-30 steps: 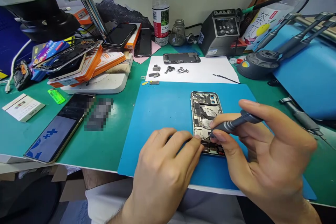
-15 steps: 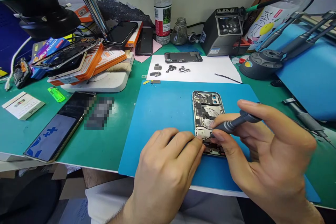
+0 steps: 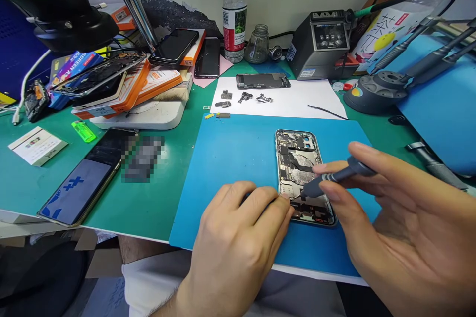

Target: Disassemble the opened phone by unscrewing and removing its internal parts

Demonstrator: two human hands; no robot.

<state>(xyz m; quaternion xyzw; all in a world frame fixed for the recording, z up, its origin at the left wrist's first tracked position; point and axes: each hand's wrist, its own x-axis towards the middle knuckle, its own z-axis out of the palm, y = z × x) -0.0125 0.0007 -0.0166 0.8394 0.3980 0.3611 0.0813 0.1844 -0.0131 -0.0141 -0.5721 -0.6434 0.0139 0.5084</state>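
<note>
An opened phone (image 3: 303, 171), its circuit boards and inner parts bare, lies on the blue mat (image 3: 230, 158). My right hand (image 3: 401, 228) grips a small dark grey screwdriver (image 3: 334, 177) between thumb and fingers, with the forefinger over its end. The slanting shaft points down-left, its tip at the lower left part of the phone's inside. My left hand (image 3: 241, 242) is closed at the phone's lower left edge, fingertips pressed together close to that tip. Whatever those fingers hold is hidden.
Small metal parts (image 3: 245, 97) and a phone screen (image 3: 263, 80) lie on white paper (image 3: 297, 104) behind the mat. A lit phone (image 3: 87, 178) rests on the left. A microscope (image 3: 74, 15) overhangs the back left. A tool holder (image 3: 383, 90) and grey control box (image 3: 318, 44) stand at right.
My right hand has drawn slightly rightward, and more of the phone's lower end shows. The screwdriver tip remains over the lower left inside. My left hand stays at the phone's edge.
</note>
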